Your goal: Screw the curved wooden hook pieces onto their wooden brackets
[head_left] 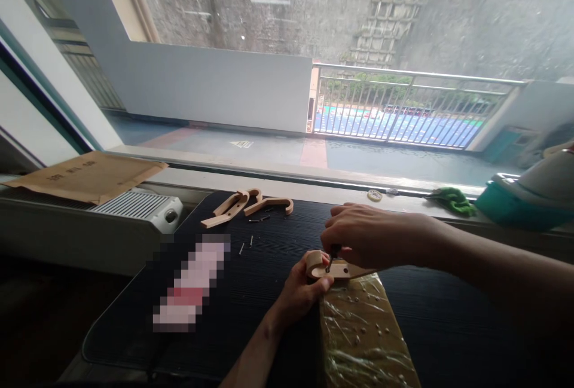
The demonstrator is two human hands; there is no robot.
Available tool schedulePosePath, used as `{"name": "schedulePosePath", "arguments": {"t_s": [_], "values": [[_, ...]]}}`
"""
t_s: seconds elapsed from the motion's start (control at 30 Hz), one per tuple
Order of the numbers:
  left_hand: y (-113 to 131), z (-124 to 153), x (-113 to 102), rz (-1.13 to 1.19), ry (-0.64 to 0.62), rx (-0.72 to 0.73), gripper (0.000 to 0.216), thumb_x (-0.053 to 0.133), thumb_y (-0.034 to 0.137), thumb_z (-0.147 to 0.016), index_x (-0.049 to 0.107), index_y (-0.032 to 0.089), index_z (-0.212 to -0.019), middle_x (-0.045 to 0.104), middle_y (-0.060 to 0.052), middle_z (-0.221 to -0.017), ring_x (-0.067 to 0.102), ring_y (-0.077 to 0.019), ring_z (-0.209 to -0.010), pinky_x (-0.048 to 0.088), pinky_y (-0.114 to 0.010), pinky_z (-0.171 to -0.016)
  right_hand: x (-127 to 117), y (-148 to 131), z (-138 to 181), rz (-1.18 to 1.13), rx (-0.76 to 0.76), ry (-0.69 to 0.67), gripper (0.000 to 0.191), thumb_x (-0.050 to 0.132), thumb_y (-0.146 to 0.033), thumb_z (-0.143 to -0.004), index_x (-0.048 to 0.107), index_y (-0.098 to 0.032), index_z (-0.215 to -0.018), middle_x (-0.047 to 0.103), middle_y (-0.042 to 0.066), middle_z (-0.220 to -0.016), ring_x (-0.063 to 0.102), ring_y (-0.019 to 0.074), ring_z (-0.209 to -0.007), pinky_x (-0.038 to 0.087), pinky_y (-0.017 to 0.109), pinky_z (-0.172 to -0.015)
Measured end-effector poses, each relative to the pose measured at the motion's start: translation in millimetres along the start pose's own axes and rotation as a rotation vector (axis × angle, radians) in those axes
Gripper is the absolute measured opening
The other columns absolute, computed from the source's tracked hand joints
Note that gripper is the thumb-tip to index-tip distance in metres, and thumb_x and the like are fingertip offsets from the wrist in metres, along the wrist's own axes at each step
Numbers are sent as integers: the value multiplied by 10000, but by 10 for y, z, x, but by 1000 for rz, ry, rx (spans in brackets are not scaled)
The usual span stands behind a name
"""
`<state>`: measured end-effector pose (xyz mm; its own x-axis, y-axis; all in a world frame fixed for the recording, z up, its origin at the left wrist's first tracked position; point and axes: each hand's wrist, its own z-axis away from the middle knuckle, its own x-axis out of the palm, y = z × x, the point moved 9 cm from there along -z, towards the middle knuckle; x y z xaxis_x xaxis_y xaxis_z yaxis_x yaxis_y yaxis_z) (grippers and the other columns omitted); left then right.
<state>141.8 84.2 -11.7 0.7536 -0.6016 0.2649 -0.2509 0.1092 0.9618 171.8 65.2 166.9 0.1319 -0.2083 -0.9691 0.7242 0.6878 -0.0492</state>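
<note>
My left hand [299, 293] grips a curved wooden hook [323, 268] and steadies it on top of a block wrapped in clear film [361, 331]. My right hand [363, 235] is closed in a pinch over the hook, holding a small dark thing, perhaps a screw or a tool tip, against a hole in the wood. Two more wooden hooks [233, 205] [271, 204] lie farther back on the black mat [251, 316]. A few small dark screws [246, 244] are scattered between them and my hands.
A blurred pink and white object [192, 283] lies on the mat at the left. A radiator [134, 205] with a brown envelope [87, 176] stands at the left. On the sill are a tape roll [374, 195], a green cloth [452, 199] and a teal object [524, 196].
</note>
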Motion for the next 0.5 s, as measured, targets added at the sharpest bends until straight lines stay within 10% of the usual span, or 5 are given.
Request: {"name": "schedulePosePath", "arguments": {"t_s": [0.5], "values": [[42,-11,-25,-115,27,10,302,664,283,-716,542,167,-966,548,-13,-865,499,-134,-780,411,-264,-764,5,43,68,-62,218,-37,219,501,-124,-719,654,-171,-869,629,75,-817,556,185,-802,396,277,-657]]}}
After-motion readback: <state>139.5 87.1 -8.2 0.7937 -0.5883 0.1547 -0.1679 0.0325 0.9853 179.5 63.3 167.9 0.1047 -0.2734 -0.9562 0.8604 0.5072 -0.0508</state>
